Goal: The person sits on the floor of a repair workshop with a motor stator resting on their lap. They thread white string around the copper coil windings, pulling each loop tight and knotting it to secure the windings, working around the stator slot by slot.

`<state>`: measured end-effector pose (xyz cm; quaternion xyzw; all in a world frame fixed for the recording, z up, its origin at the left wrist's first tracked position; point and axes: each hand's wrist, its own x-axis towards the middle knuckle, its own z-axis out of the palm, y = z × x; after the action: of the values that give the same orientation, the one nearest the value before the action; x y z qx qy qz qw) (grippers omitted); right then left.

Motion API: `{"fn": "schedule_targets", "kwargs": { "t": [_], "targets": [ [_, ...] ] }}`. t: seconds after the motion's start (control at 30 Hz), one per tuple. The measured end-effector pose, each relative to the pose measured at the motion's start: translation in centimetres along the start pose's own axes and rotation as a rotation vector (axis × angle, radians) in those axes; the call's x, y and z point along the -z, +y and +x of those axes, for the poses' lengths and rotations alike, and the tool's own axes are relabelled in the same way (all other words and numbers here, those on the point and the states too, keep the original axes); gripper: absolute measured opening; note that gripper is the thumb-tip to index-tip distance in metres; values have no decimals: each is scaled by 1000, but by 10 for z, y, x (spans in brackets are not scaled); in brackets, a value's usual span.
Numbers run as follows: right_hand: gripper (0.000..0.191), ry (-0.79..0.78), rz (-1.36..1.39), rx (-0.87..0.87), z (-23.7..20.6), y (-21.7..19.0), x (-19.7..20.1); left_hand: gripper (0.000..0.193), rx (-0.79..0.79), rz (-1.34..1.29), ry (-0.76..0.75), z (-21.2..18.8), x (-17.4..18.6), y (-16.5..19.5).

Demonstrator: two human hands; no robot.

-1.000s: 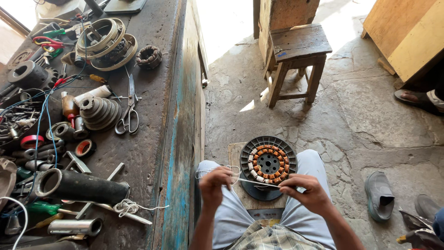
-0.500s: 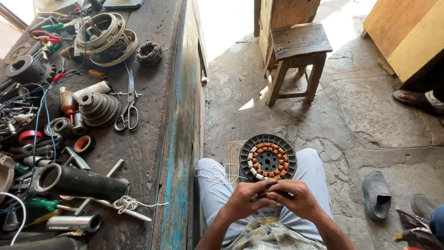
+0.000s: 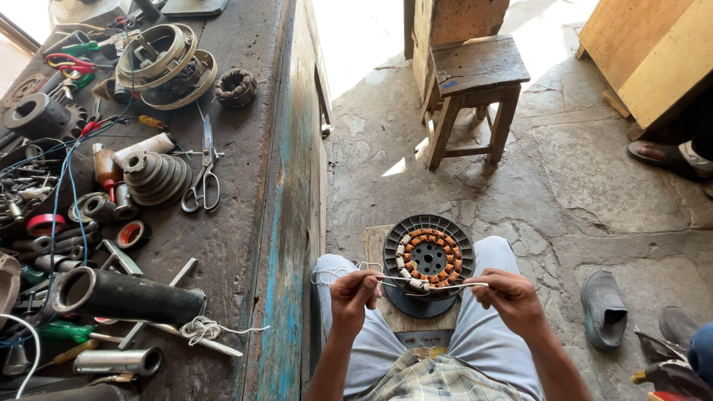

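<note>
White cord, pinched taut between left hand and right hand above the round copper-wound stator, wants even tension.

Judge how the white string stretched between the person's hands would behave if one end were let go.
The white string would likely flop: loose loops already hang by the left hand. It looks light and thin, and the right hand pulls it taut.

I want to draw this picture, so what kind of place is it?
Probably a small repair workshop for motors. A worn workbench is covered with metal parts and scissors, and both hands, left hand and right hand, work on a copper-wound motor coil.
</note>
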<state>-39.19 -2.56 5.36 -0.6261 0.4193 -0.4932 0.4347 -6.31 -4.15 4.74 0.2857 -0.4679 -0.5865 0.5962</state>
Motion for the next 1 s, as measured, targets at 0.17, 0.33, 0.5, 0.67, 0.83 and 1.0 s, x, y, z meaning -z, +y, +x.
{"fn": "schedule_targets", "kwargs": {
  "t": [0.17, 0.33, 0.5, 0.67, 0.83, 1.0],
  "targets": [
    [16, 72, -118, 147, 4, -9, 4, 20, -6, 17, 21, 4, -16, 17],
    [17, -49, -212, 218, 10, -37, -8, 27, -484, 881, 28, 19, -35, 52],
    [17, -156, -299, 196, 7, -58, -33, 25, -482, 848, -301, 12, -68, 58],
    [19, -16, -287, 172, 7, -62, -40, 19, -44, 603, -379, -7, -85, 44],
    [15, 122, -249, 155, 2, -50, -32, 15, -139, 601, -309, -10, -77, 34],
    [14, 233, -3, 199, -2, -42, -33, 20, 29, 444, -200, -15, -73, 12]
  ]
}}
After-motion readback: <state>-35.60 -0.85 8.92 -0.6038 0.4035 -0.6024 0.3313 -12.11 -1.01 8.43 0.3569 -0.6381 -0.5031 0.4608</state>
